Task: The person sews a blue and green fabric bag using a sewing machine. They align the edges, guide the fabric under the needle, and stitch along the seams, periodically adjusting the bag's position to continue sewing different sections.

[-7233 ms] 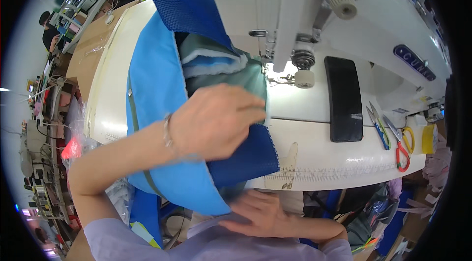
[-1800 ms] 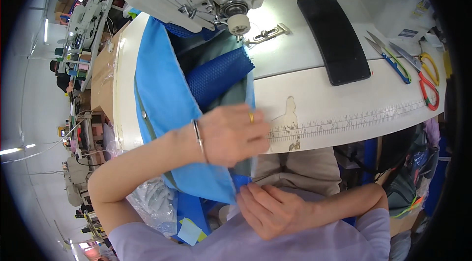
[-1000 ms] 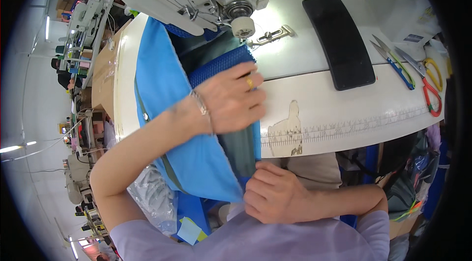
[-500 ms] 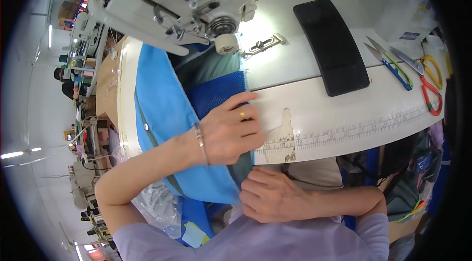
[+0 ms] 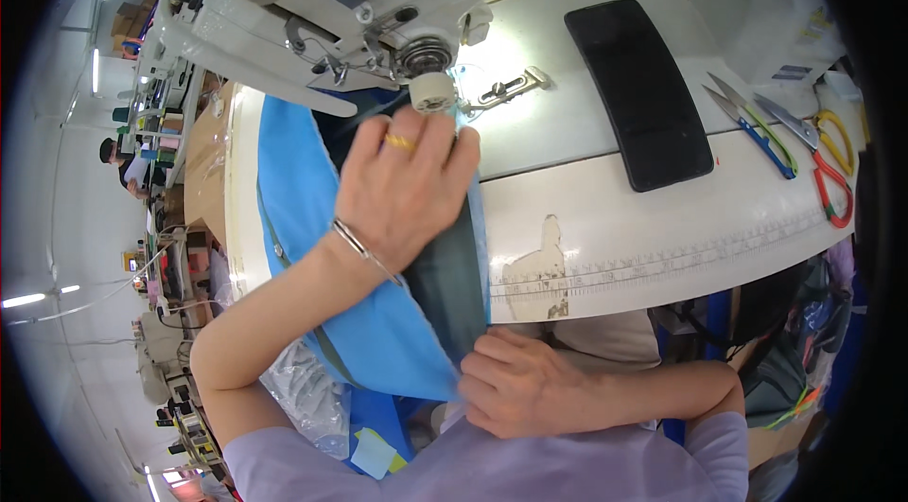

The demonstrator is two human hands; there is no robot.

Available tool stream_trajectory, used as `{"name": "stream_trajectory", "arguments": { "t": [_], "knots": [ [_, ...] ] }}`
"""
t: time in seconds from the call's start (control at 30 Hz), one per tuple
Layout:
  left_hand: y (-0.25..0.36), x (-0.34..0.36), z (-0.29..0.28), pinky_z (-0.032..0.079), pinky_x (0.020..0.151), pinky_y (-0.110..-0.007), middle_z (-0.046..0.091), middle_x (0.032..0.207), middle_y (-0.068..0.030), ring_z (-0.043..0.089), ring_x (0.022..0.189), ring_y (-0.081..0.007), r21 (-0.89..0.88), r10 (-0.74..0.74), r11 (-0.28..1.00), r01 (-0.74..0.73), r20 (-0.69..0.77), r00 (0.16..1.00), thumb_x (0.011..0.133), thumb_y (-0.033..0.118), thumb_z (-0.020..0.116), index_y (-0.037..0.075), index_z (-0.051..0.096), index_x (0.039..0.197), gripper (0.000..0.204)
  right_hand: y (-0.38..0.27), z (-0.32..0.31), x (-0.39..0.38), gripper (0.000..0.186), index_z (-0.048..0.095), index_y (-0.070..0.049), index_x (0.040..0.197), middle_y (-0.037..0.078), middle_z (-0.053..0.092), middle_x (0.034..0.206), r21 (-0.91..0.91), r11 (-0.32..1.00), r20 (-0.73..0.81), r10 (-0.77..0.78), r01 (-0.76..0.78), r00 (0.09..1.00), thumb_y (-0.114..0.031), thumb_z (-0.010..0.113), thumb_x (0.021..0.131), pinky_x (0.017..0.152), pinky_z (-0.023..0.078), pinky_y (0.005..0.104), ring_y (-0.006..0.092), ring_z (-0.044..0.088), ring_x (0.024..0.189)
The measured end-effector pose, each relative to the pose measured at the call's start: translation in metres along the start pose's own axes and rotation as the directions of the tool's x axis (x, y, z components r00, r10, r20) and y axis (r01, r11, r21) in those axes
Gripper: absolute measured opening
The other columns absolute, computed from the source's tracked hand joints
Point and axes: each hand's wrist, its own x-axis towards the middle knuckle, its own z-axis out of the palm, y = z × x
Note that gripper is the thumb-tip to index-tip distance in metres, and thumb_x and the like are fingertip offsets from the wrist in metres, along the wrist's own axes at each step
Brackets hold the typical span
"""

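Note:
My left hand, with a ring and bangle, is bent over the fabric just below the presser area of the white sewing machine, fingers curled on it; what lies beneath them is hidden. My right hand pinches the fabric's lower edge beyond the table's front. The piece has a light blue panel with an olive strip and snap, beside a grey-green layer running along its right side. The dark blue mesh seen earlier is covered by my left hand.
A black phone, two scissors and red-and-yellow-handled shears lie right on the table, which has a printed ruler edge. Cardboard is at left. Another person is at machines far left. A clear plastic bag hangs below.
My left hand has moved up and away from me toward the needle, now covering the mesh and exposing more grey-green fabric. My right hand has shifted only slightly.

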Motion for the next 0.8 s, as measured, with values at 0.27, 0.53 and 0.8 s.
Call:
{"name": "stream_trajectory", "arguments": {
  "t": [0.27, 0.53, 0.8],
  "knots": [
    [-0.018, 0.01, 0.005, 0.049, 0.077, -0.036, 0.056, 0.096, -0.0039, 0.058, 0.089, -0.0233, -0.014, 0.031, 0.999, -0.029, 0.17, 0.985, 0.077, 0.009, 0.064, 0.015, 0.071, 0.092, 0.017, -0.023, -0.007, 0.017, 0.015, 0.054, -0.005, 0.071, 0.006, 0.044, 0.077, -0.023, 0.999, -0.052, 0.022, -0.023, 0.998, -0.014, 0.065, 0.07, 0.07, 0.043, 0.032, 0.0214, 0.047, 0.08],
    [-0.007, 0.009, 0.016, 0.05, 0.085, -0.038, 0.055, 0.093, -0.0073, 0.056, 0.096, -0.0248, -0.067, 0.194, 0.98, -0.187, 0.12, 0.974, 0.076, 0.012, 0.064, 0.009, 0.063, 0.079, 0.005, -0.02, -0.006, 0.014, 0.015, 0.055, -0.004, 0.073, 0.008, 0.046, 0.08, 0.017, 0.999, -0.013, 0.038, -0.038, 0.999, -0.014, 0.066, 0.07, 0.074, 0.046, 0.0336, 0.0225, 0.048, 0.082],
    [0.014, -0.032, 0.006, 0.051, 0.103, -0.048, 0.061, 0.102, -0.011, 0.062, 0.098, -0.0303, -0.551, 0.201, 0.815, -0.18, -0.024, 0.979, 0.071, 0.005, 0.064, 0.007, 0.064, 0.088, 0.017, 0.005, 0.019, -0.002, 0.018, 0.052, -0.005, 0.07, 0.008, 0.047, 0.079, 0.006, 1.0, -0.038, 0.028, -0.028, 0.999, -0.013, 0.069, 0.068, 0.073, 0.047, 0.0329, 0.0229, 0.049, 0.081]
  ]
}}
